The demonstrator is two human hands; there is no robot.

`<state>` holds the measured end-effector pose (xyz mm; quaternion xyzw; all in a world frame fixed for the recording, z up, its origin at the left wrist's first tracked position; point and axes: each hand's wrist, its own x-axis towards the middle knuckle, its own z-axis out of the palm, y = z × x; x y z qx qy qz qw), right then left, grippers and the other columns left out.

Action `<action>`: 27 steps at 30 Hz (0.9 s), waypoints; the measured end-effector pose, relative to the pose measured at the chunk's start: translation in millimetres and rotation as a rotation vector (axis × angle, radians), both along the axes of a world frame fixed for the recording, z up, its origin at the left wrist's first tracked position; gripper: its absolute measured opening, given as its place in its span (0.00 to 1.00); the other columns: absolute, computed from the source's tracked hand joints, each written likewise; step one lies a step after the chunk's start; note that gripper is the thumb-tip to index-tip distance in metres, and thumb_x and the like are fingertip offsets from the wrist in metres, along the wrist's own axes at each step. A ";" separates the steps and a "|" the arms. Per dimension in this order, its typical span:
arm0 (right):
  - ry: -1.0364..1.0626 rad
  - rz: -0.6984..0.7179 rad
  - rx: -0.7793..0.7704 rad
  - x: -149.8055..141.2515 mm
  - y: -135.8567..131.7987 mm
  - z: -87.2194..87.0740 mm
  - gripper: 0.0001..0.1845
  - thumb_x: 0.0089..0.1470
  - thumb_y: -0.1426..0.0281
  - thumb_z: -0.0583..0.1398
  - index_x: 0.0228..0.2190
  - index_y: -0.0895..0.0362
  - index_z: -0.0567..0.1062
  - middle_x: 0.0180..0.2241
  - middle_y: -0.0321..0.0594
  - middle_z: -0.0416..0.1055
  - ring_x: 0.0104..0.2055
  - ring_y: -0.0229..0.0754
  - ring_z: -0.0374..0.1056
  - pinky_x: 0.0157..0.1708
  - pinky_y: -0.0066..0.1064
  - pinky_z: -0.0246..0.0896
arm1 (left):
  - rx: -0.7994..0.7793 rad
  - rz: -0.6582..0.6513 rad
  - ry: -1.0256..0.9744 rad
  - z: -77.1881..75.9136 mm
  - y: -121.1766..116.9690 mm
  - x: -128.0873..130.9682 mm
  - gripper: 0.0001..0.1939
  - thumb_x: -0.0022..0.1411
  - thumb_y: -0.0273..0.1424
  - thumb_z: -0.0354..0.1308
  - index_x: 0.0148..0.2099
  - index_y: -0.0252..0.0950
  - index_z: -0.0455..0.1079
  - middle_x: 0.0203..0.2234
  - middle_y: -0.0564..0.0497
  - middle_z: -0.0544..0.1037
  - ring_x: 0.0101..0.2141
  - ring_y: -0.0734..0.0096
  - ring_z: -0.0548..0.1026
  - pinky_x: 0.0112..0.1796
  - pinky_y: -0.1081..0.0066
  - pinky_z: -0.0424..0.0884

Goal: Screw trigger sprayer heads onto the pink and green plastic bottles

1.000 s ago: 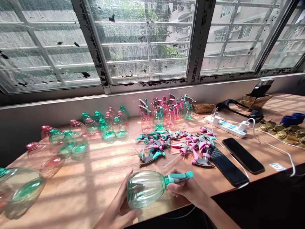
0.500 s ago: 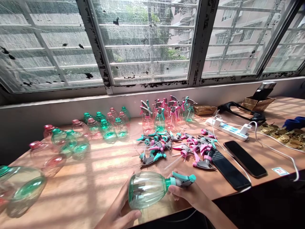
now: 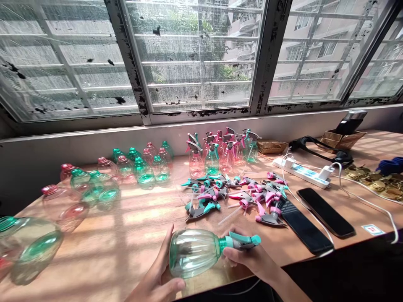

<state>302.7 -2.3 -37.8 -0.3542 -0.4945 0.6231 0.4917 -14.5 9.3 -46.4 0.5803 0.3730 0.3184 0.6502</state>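
A clear green spray bottle [image 3: 194, 253] lies sideways above the table's front edge, its neck to the right. My left hand [image 3: 159, 270] cups its base, thumb below and a finger stretched up behind. At the neck, my right hand [image 3: 245, 258] grips the collar of a teal and grey spray head [image 3: 241, 240] with thumb and fingers. The spray head sits on the bottle's mouth; how tightly cannot be seen. Just beyond my hands lie loose teal spray heads [image 3: 203, 208] and pink spray heads [image 3: 269, 201] with thin tubes.
Headless green bottles [image 3: 143, 171] and pink bottles [image 3: 64, 205] stand on the left. Bottles with spray heads [image 3: 211, 159] stand by the window wall. On the right are two phones [image 3: 325, 212], a white power strip [image 3: 302, 173] with cables, and gold-coloured pieces [image 3: 374, 178].
Both hands keep hold of the spray bottle in nearly the same place. My left index finger stands slightly higher off the bottle. The whole view has shifted slightly.
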 end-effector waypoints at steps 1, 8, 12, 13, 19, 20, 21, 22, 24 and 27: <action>0.000 -0.003 0.000 -0.1 0.0 -0.3 0.27 0.50 0.50 0.75 0.34 0.54 0.71 0.23 0.30 0.72 0.24 0.35 0.62 0.28 0.30 0.61 | -0.004 -0.008 -0.014 0.2 -0.5 0.0 0.53 0.68 0.43 0.68 0.80 0.57 0.34 0.79 0.57 0.51 0.77 0.40 0.43 0.74 0.41 0.41; -0.003 0.010 0.000 1.3 -0.3 0.3 0.27 0.52 0.48 0.74 0.35 0.54 0.71 0.25 0.32 0.76 0.25 0.35 0.64 0.29 0.30 0.64 | -0.009 -0.046 -0.015 12.8 -0.2 6.9 0.52 0.68 0.41 0.69 0.79 0.60 0.36 0.79 0.58 0.49 0.77 0.43 0.45 0.74 0.44 0.41; -0.002 0.017 -0.002 1.0 0.9 0.7 0.27 0.53 0.48 0.74 0.36 0.54 0.71 0.26 0.32 0.76 0.25 0.35 0.63 0.29 0.30 0.63 | -0.007 -0.038 0.014 12.4 1.6 7.5 0.56 0.68 0.41 0.69 0.79 0.60 0.29 0.80 0.56 0.45 0.77 0.45 0.46 0.73 0.45 0.37; -0.002 0.019 -0.003 0.8 1.1 0.5 0.27 0.53 0.48 0.74 0.36 0.54 0.71 0.26 0.32 0.76 0.25 0.34 0.63 0.29 0.30 0.63 | -0.010 -0.036 0.018 10.9 1.6 6.7 0.58 0.67 0.42 0.70 0.79 0.60 0.28 0.80 0.56 0.45 0.77 0.43 0.47 0.73 0.44 0.38; -0.011 0.024 0.006 0.1 0.9 0.8 0.28 0.52 0.48 0.74 0.35 0.54 0.70 0.25 0.31 0.75 0.24 0.33 0.62 0.29 0.28 0.62 | 0.005 -0.038 0.035 6.4 0.3 1.3 0.54 0.68 0.46 0.68 0.80 0.59 0.32 0.80 0.57 0.44 0.77 0.42 0.43 0.74 0.44 0.39; -0.011 0.023 0.008 0.0 0.8 1.6 0.28 0.52 0.47 0.74 0.35 0.54 0.70 0.25 0.31 0.75 0.24 0.34 0.62 0.29 0.28 0.62 | 0.016 -0.044 0.033 7.8 0.3 1.7 0.52 0.68 0.46 0.67 0.80 0.58 0.35 0.80 0.56 0.46 0.77 0.42 0.44 0.74 0.45 0.40; -0.010 0.023 0.009 0.0 0.6 2.5 0.28 0.52 0.47 0.73 0.35 0.53 0.70 0.24 0.30 0.74 0.24 0.34 0.62 0.29 0.28 0.62 | 0.028 -0.049 0.035 9.7 0.3 2.4 0.51 0.68 0.46 0.67 0.80 0.57 0.37 0.80 0.56 0.47 0.77 0.42 0.45 0.74 0.46 0.42; -0.011 0.024 0.011 0.0 0.5 3.6 0.28 0.52 0.47 0.73 0.34 0.53 0.70 0.24 0.30 0.73 0.24 0.34 0.62 0.29 0.28 0.63 | 0.037 -0.050 0.043 11.7 0.3 3.5 0.50 0.68 0.46 0.67 0.80 0.57 0.39 0.80 0.56 0.49 0.77 0.42 0.45 0.74 0.47 0.44; -0.015 0.027 0.013 0.0 0.3 6.1 0.28 0.52 0.46 0.73 0.33 0.53 0.69 0.23 0.29 0.71 0.25 0.35 0.63 0.29 0.29 0.63 | 0.049 -0.040 0.068 15.5 0.2 6.0 0.51 0.68 0.44 0.68 0.80 0.58 0.39 0.79 0.58 0.49 0.77 0.43 0.44 0.74 0.48 0.43; -0.023 0.027 0.006 -0.1 0.0 9.5 0.28 0.51 0.45 0.73 0.33 0.52 0.70 0.22 0.29 0.69 0.25 0.36 0.62 0.29 0.30 0.64 | 0.050 -0.026 0.085 17.2 0.4 8.3 0.53 0.68 0.43 0.68 0.80 0.59 0.33 0.80 0.59 0.44 0.78 0.45 0.41 0.74 0.47 0.36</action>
